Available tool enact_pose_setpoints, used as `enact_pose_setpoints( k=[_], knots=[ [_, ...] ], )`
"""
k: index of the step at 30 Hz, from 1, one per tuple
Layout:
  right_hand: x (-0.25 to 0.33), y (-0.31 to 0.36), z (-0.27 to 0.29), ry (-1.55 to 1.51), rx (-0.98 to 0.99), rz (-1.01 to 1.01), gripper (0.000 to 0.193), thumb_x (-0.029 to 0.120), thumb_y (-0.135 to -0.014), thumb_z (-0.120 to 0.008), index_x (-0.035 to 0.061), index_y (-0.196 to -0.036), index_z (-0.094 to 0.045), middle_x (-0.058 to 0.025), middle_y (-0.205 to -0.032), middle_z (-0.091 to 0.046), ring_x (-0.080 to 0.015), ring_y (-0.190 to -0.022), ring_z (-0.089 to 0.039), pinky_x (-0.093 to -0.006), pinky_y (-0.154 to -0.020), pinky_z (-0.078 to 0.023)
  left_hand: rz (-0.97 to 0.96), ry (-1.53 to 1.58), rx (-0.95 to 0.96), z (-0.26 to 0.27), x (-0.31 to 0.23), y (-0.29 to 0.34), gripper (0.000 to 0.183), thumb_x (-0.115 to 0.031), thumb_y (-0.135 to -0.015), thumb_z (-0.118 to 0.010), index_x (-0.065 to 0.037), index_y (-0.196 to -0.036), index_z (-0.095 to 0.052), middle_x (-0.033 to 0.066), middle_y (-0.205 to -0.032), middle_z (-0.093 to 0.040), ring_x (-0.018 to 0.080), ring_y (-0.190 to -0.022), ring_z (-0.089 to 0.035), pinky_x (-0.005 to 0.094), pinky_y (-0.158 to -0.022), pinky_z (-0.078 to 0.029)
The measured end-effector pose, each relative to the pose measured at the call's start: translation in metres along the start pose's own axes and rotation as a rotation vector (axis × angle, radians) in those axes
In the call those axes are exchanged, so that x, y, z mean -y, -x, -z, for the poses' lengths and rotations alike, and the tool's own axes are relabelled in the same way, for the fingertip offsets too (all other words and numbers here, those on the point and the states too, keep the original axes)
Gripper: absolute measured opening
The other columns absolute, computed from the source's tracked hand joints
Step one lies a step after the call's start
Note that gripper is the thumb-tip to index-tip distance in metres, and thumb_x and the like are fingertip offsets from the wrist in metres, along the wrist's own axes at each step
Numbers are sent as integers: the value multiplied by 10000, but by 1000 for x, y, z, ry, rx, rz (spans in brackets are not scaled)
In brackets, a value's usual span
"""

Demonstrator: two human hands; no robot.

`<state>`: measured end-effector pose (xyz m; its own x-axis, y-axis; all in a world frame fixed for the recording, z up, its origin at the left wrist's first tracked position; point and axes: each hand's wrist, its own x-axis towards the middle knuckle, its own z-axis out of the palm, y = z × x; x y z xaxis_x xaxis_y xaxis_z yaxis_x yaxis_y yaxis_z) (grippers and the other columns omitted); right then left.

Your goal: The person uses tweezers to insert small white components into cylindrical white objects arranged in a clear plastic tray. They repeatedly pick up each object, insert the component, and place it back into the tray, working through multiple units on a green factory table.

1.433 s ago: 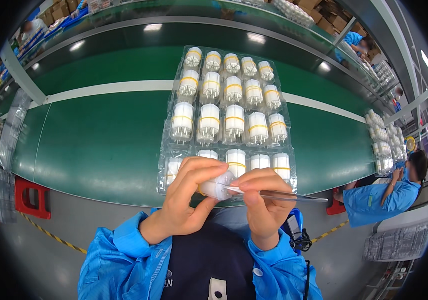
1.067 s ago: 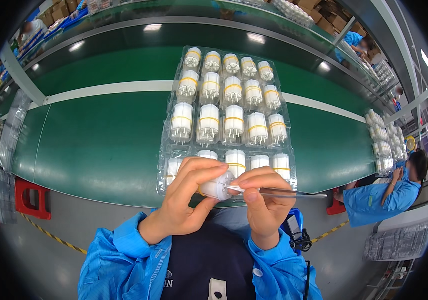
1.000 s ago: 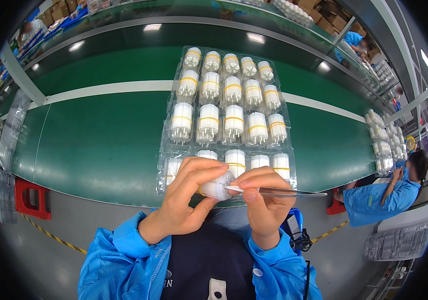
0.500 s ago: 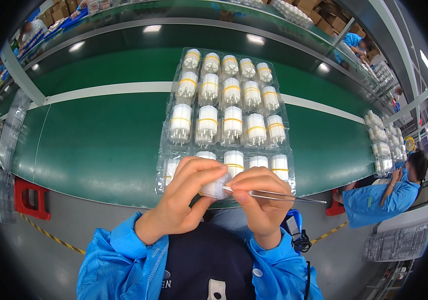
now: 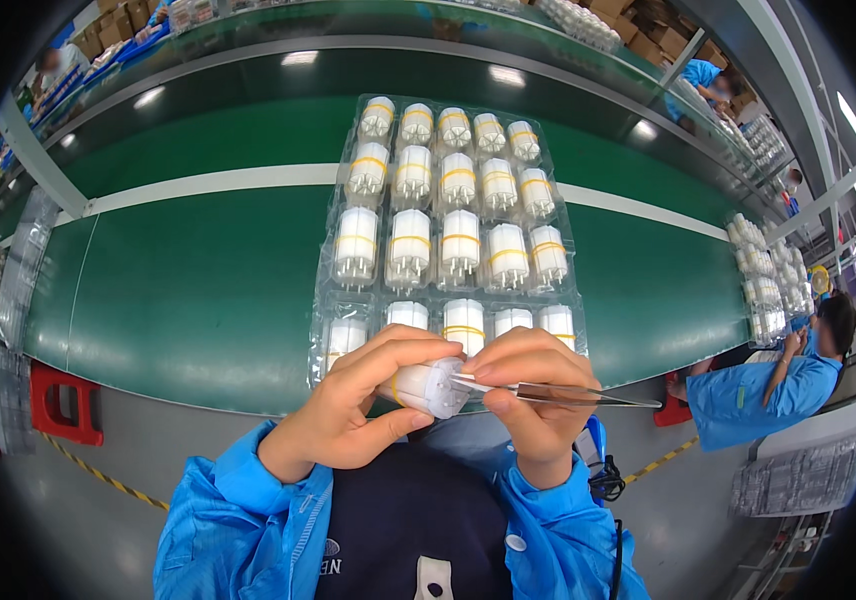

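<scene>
My left hand (image 5: 343, 415) grips a white cylindrical plug unit (image 5: 440, 388) lying on its side, thumb below and fingers above. Its translucent end faces right, and a yellow band shows near the palm. Metal tweezers (image 5: 583, 396) are pinched in my right hand (image 5: 540, 405), their tips at that end face; whether they hold anything is too small to tell. Just beyond my hands lies a clear plastic tray (image 5: 325, 272) with rows of similar white units (image 5: 459, 240), most banded in yellow, many showing metal pins. My fingers partly cover its nearest row.
The tray rests on a green conveyor belt (image 5: 188, 270) with a white stripe. At the right, a person in blue (image 5: 768, 395) sits beside more stacked units (image 5: 763, 280). Red stools (image 5: 65, 403) stand below the belt. A metal frame (image 5: 43, 160) rises at left.
The plug unit has turned so its end face shows more. My right hand and the tweezers have shifted slightly right, and the view has moved a little.
</scene>
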<state>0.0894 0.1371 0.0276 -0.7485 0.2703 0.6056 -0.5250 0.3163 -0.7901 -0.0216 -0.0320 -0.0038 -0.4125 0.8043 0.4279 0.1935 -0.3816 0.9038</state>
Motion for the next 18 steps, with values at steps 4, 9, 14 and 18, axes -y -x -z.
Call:
enact_pose_setpoints(
  k=[4,9,14,18],
  knots=[
    [-1,3,-2,-21,-39,-42,138,-24,-778,-725,-21,-913,-698,-152,-883,-708,-228,-806,-678,-304,-699,-535,0,6,12,1,1,0,534,-5,-787,-689,33,-1298,-540,184,-1218,-564,296,-1118,-572,372,-948,-455],
    [-4,8,-9,-111,-136,-130,100,-39,-799,-705,-29,-896,-682,-155,-869,-704,-215,-800,-670,-296,-703,-525,7,-14,-6,0,1,0,537,-7,-784,-690,34,-1299,-544,191,-1212,-570,306,-1119,-572,374,-947,-459],
    [-6,9,-11,-130,-150,-158,92,-47,-808,-694,-30,-897,-678,-156,-865,-699,-209,-798,-662,-294,-708,-518,-13,-93,10,1,1,1,523,-27,-804,-685,68,-1295,-533,206,-1217,-562,288,-1112,-561,373,-945,-453],
    [-6,8,-9,-128,-146,-168,90,-46,-809,-692,-29,-897,-683,-158,-867,-697,-208,-794,-661,-293,-703,-515,-26,-137,16,1,0,0,506,-43,-814,-685,85,-1282,-541,210,-1216,-561,272,-1096,-560,364,-936,-449]
  ],
)
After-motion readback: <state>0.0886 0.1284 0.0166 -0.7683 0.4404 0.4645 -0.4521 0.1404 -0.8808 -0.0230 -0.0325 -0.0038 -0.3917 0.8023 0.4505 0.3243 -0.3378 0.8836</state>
